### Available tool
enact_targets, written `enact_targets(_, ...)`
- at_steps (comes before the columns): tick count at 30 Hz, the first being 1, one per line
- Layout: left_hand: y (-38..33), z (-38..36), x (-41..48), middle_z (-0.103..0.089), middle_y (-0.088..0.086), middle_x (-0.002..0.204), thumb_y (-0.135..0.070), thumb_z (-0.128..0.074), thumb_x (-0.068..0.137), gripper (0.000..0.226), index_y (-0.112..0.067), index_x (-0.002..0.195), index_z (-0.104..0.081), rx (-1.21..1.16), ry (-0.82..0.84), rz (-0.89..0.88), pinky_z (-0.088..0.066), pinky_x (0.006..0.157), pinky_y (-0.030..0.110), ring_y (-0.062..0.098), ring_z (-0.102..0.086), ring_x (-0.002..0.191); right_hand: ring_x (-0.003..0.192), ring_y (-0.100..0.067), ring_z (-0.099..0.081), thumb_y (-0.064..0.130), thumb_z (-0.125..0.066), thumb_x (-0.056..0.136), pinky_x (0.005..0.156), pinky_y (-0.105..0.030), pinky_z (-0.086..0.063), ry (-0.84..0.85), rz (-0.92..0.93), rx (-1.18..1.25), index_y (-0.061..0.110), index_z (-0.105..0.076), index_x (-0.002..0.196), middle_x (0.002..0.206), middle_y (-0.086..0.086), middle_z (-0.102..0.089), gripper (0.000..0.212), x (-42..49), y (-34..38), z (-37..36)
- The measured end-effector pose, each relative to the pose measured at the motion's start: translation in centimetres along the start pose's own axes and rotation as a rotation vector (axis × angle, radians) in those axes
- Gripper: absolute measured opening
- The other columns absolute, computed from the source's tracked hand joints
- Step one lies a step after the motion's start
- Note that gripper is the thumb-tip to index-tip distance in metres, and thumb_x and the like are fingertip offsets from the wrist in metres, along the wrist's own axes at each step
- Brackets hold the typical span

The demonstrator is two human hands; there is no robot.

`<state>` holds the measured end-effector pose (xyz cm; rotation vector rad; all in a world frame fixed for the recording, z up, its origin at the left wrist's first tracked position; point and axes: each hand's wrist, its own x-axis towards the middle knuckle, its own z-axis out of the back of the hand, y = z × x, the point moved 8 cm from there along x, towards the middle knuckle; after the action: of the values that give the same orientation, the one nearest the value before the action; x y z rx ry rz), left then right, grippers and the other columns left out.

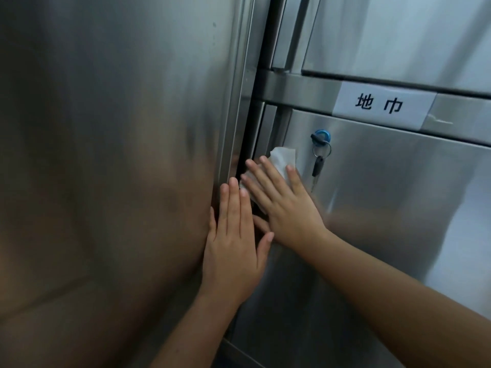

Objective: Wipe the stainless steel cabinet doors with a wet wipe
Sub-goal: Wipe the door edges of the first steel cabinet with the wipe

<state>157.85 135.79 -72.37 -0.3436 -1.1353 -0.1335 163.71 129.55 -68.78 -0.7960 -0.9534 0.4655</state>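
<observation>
The left hand (233,235) lies flat, fingers (233,203) straight and together, gripping nothing, on the dark gap beside the large left cabinet door (106,155), down and left of the lock with keys (320,151). The right hand (284,208), just left of and below that lock, presses the white wet wipe (283,158) with spread, straight fingers onto the left edge of the lower cabinet door (398,197). Above and right of the lock sits a white label (382,104), with an upper door (398,35) beyond.
</observation>
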Motion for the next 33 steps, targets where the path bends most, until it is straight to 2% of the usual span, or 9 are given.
enact_targets(3,0.0,0.2,0.6,-0.018,0.021,0.15,-0.044,-0.014,0.099,0.066,0.005,0.141,-0.024,-0.03,-0.008,0.0,-0.008,0.111,0.039,0.029,-0.014,0.14,0.141,-0.027,0.003,0.056,-0.009,0.092,0.111,-0.047,0.004,-0.059,-0.036,-0.014,0.015,-0.008,0.149,0.155,-0.01,-0.002,0.069,1.6,-1.3,0.6)
enact_targets(6,0.1,0.0,0.9,-0.016,0.021,0.15,-0.044,-0.013,0.099,0.066,0.005,0.141,-0.023,-0.031,-0.012,-0.001,-0.012,0.111,0.041,0.029,-0.013,0.14,0.141,-0.029,-0.016,0.051,-0.036,0.093,0.111,-0.046,-0.001,-0.193,-0.099,0.152,0.012,-0.028,0.146,0.152,-0.011,-0.023,0.066,3.7,-3.3,2.1)
enact_targets(8,0.2,0.0,1.1,-0.016,0.022,0.15,-0.044,-0.014,0.099,0.066,0.007,0.14,-0.024,-0.061,-0.028,-0.011,-0.009,0.111,0.038,0.03,-0.013,0.139,0.14,-0.032,-0.022,0.048,-0.048,0.091,0.111,-0.047,-0.003,-0.258,-0.123,0.247,0.009,-0.035,0.143,0.15,-0.014,-0.029,0.066,4.9,-4.8,3.0)
enact_targets(11,0.3,0.0,1.5,-0.016,0.022,0.15,-0.043,-0.014,0.098,0.066,0.007,0.141,-0.022,-0.064,-0.048,0.003,-0.013,0.112,0.041,0.03,-0.014,0.139,0.141,-0.031,-0.017,0.052,-0.041,0.092,0.111,-0.048,-0.001,-0.211,-0.132,0.156,0.009,-0.029,0.146,0.152,-0.014,-0.022,0.07,5.7,-5.7,3.3)
enact_targets(14,0.4,0.0,1.6,-0.017,0.021,0.15,-0.043,-0.015,0.098,0.065,0.005,0.141,-0.021,-0.055,-0.057,0.024,-0.021,0.104,0.052,0.03,-0.016,0.139,0.143,-0.029,-0.01,0.054,-0.031,0.094,0.112,-0.048,0.004,-0.148,-0.12,0.124,0.009,-0.018,0.148,0.154,-0.014,-0.014,0.071,5.4,-5.7,3.0)
enact_targets(17,0.3,-0.2,1.6,-0.018,0.021,0.15,-0.043,-0.016,0.098,0.065,0.006,0.141,-0.023,-0.075,-0.059,0.03,-0.021,0.103,0.054,0.03,-0.017,0.139,0.143,-0.028,-0.01,0.053,-0.026,0.094,0.112,-0.052,0.0,-0.145,-0.129,0.077,0.004,-0.01,0.146,0.154,-0.015,-0.013,0.074,5.3,-5.9,3.1)
enact_targets(22,0.4,-0.3,1.5,-0.015,0.02,0.151,-0.044,-0.014,0.099,0.064,0.005,0.141,-0.019,-0.086,-0.05,0.013,-0.017,0.11,0.04,0.029,-0.014,0.14,0.141,-0.031,-0.019,0.053,-0.034,0.092,0.109,-0.057,-0.015,-0.155,-0.102,-0.019,-0.001,-0.024,0.144,0.152,-0.018,-0.02,0.076,5.0,-5.9,3.5)
enact_targets(28,0.4,-0.3,1.5,-0.015,0.021,0.152,-0.043,-0.016,0.099,0.064,0.004,0.142,-0.019,-0.117,-0.045,-0.002,-0.012,0.111,0.04,0.03,-0.013,0.141,0.135,-0.03,-0.034,0.056,-0.044,0.088,0.105,-0.055,-0.028,-0.156,-0.061,-0.078,-0.001,-0.04,0.138,0.144,-0.019,-0.038,0.076,4.2,-6.0,3.6)
enact_targets(33,0.6,-0.3,1.5,-0.016,0.022,0.151,-0.043,-0.016,0.099,0.064,0.004,0.142,-0.018,-0.14,-0.06,-0.003,-0.011,0.111,0.039,0.03,-0.013,0.141,0.133,-0.031,-0.038,0.055,-0.036,0.088,0.104,-0.054,-0.031,-0.136,-0.006,-0.088,-0.002,-0.043,0.136,0.142,-0.02,-0.042,0.075,3.6,-5.9,3.7)
